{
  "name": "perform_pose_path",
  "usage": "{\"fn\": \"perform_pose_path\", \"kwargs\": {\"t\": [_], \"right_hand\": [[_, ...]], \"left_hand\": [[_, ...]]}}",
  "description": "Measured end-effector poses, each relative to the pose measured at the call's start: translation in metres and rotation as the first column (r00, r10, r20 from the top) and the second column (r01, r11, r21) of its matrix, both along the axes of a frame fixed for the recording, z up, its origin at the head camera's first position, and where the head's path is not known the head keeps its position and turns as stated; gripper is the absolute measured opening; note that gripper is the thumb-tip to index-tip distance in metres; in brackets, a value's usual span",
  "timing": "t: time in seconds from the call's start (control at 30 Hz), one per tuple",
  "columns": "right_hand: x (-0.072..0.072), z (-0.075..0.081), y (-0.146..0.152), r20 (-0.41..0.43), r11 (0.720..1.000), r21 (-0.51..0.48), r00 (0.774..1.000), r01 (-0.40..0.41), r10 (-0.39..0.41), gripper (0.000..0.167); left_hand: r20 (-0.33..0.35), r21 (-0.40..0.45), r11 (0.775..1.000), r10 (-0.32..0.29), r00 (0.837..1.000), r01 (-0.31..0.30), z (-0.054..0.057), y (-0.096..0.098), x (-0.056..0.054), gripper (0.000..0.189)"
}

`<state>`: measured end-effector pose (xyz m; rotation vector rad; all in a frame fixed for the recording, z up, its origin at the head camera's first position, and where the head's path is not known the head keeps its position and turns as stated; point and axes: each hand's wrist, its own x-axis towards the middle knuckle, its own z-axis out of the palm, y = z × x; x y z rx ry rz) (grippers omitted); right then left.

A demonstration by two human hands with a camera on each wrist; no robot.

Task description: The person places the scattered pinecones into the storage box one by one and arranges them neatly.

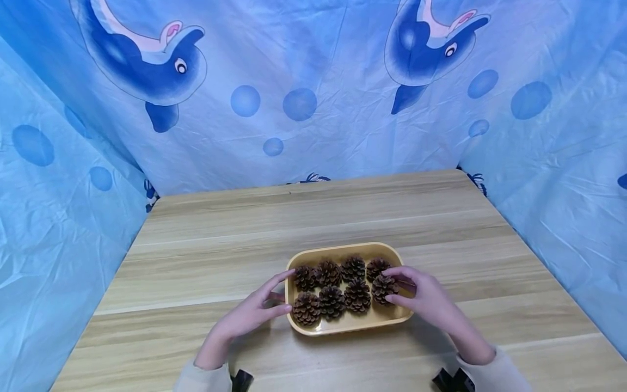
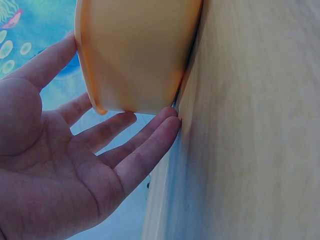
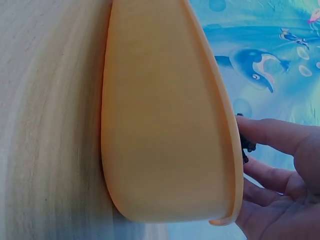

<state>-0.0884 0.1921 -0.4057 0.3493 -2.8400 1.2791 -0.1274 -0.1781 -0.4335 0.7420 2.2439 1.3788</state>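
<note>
A yellow, round-cornered tray [image 1: 352, 329] holds several brown pine cones in two rows. My left hand [image 1: 250, 313] is at the tray's left end, thumb and index finger at the rim. In the left wrist view its fingers are spread and mostly straight, touching the tray's outer wall [image 2: 135, 55]. Over the right end, my right hand [image 1: 428, 296] pinches the front-row pine cone [image 1: 383, 289] between thumb and fingers. Only a dark bit of that cone [image 3: 247, 145] shows above the rim in the right wrist view; the tray wall hides the rest.
The tray stands on a wood-grain table [image 1: 220, 234], near its front. Blue cloth [image 1: 313, 65] printed with dolphins and bubbles hangs behind the table and along both sides.
</note>
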Motion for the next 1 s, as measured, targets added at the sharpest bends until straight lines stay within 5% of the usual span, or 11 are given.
{"fn": "perform_pose_path", "kwargs": {"t": [0.4, 1.0], "right_hand": [[0.001, 0.004, -0.013, -0.003, 0.991, 0.132, 1.0, 0.0, 0.0, 0.04], [0.003, 0.006, -0.012, 0.05, 0.997, 0.07, 0.999, -0.015, 0.012, 0.042]], "left_hand": [[0.001, -0.001, 1.0, 0.001, 1.0, -0.001, 0.002, 0.0, 0.001, 0.073], [0.005, -0.002, 1.0, 0.001, 1.0, -0.001, 0.002, 0.0, 0.001, 0.072]]}}
